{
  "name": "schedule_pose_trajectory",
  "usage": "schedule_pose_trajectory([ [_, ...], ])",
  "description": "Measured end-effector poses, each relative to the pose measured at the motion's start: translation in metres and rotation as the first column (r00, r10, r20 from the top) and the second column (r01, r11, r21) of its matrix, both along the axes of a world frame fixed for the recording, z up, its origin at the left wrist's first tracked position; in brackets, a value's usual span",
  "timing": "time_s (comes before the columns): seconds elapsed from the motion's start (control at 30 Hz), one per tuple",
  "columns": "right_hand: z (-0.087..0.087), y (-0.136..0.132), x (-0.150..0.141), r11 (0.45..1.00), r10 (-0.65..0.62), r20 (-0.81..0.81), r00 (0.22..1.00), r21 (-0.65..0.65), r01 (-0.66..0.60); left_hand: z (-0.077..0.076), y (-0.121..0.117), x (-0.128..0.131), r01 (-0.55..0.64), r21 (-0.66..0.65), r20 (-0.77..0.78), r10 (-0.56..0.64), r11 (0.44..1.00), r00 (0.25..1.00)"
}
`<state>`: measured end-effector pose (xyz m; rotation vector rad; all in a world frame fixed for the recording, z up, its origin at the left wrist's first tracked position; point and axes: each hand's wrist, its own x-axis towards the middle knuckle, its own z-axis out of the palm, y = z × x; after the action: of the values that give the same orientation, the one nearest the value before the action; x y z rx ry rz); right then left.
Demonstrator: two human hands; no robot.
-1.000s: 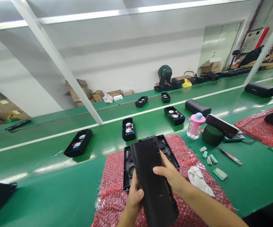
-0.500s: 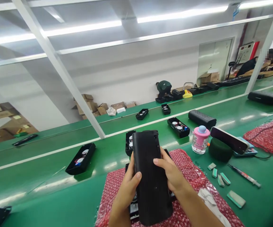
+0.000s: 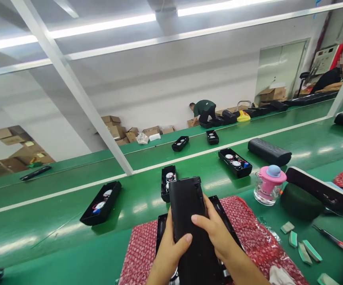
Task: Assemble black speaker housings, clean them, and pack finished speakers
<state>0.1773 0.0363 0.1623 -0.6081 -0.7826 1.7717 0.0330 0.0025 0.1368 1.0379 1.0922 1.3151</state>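
Observation:
Both hands hold a long black plastic speaker housing (image 3: 187, 209) upright, its smooth face toward me. My left hand (image 3: 171, 249) is wrapped round its left edge, thumb on the face. My right hand (image 3: 216, 229) grips the right edge, with its thumb also on the face. Behind and below it, a second, open black housing (image 3: 226, 217) lies on red bubble wrap (image 3: 242, 217), partly hidden by my hands. Just beyond, another open housing (image 3: 164, 190) with round speaker drivers and wires sits on the green bench.
More open housings (image 3: 101, 204) lie along the green bench (image 3: 55, 198). At right stand a pink-topped clear cup (image 3: 268, 188), a phone (image 3: 322, 190) against a dark round block (image 3: 302, 202), sponge pieces (image 3: 305, 251) and a thin pen-like tool (image 3: 338, 241). A person (image 3: 205, 111) bends beyond the bench.
The held housing has come down a little in view, and the view has shifted, so the bench things at right appear further right and nearer. Both hands keep their grip.

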Motion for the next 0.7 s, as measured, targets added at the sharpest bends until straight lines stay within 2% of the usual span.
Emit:
schedule_pose_trajectory([
  [0.1,-0.008,0.006,-0.003,0.992,-0.027,0.097,0.995,0.126,0.014,0.002,-0.002,0.010,-0.046,-0.005,0.006,0.046,0.999,0.999],
  [0.27,-0.012,0.013,-0.007,0.974,-0.062,0.152,0.986,0.224,0.027,0.009,0.000,0.022,-0.200,-0.024,-0.003,0.200,0.980,0.980],
  [0.37,-0.011,0.004,-0.001,0.959,-0.087,0.206,0.975,0.281,0.026,0.011,-0.006,0.029,-0.240,0.008,-0.008,0.240,0.971,0.971],
  [0.47,-0.013,-0.012,0.009,0.935,-0.108,0.236,0.966,0.355,0.018,0.009,-0.022,0.038,-0.307,0.041,-0.054,0.309,0.951,0.949],
  [0.57,-0.014,-0.022,0.013,0.888,-0.114,0.175,0.978,0.460,0.021,0.008,-0.035,0.044,-0.388,-0.048,-0.020,0.388,0.920,0.921],
  [0.63,-0.012,-0.021,0.011,0.869,-0.125,0.146,0.981,0.493,0.038,0.012,-0.037,0.044,-0.365,-0.087,0.048,0.370,0.927,0.928],
  [0.7,-0.006,-0.018,0.008,0.910,-0.130,0.195,0.972,0.412,0.039,0.018,-0.033,0.042,-0.294,-0.071,0.100,0.300,0.953,0.949],
])
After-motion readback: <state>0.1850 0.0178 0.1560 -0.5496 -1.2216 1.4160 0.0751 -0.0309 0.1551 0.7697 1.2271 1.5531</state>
